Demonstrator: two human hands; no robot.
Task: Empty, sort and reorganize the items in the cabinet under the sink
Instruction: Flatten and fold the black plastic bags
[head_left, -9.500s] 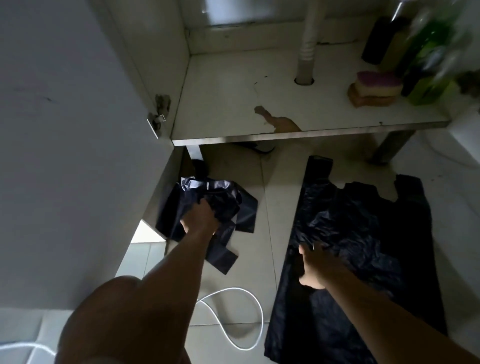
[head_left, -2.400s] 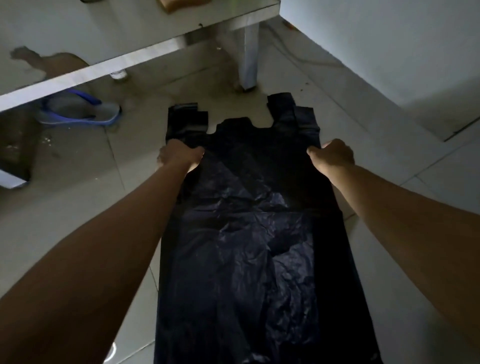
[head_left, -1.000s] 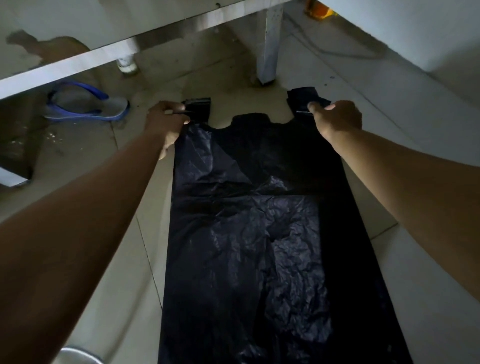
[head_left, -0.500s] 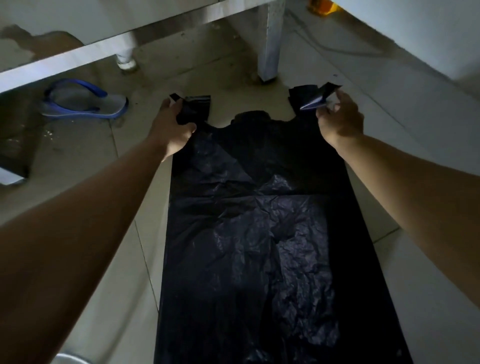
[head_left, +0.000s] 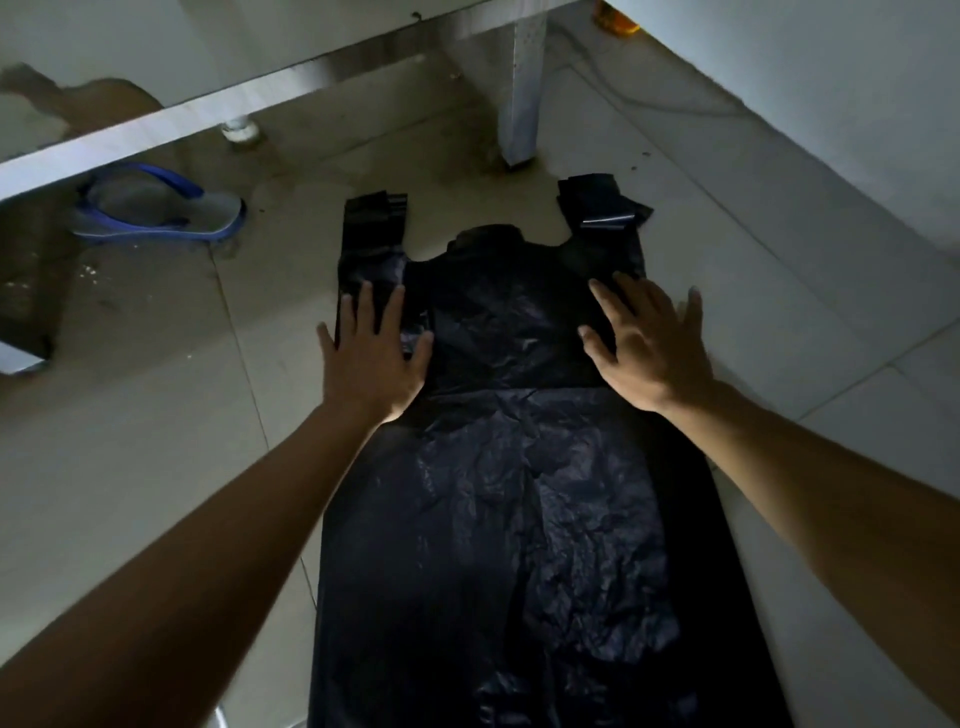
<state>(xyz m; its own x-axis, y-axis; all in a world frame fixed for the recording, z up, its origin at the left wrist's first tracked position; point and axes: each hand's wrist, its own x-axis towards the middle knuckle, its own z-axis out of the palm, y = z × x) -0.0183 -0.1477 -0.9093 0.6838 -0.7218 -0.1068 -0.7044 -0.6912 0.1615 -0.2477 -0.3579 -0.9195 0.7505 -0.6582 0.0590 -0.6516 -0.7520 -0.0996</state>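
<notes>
A large black plastic bag (head_left: 514, 519) lies spread flat on the tiled floor, its two handle loops pointing away from me toward the cabinet. My left hand (head_left: 371, 358) lies flat with fingers spread on the bag's upper left part, just below the left handle. My right hand (head_left: 647, 345) lies flat with fingers spread on the upper right part, below the right handle, whose tip is folded over. Neither hand holds anything.
The cabinet's metal bottom edge (head_left: 208, 114) runs across the top left, with a metal leg (head_left: 522, 93) behind the bag. A blue flip-flop (head_left: 156, 210) lies under the cabinet at left. A white cabinet door (head_left: 831, 104) stands at right. An orange object (head_left: 615, 18) sits at the top.
Both hands have let go of the bag's handles and moved back toward me, now lying flat on the bag's upper part. The handles lie on the floor.
</notes>
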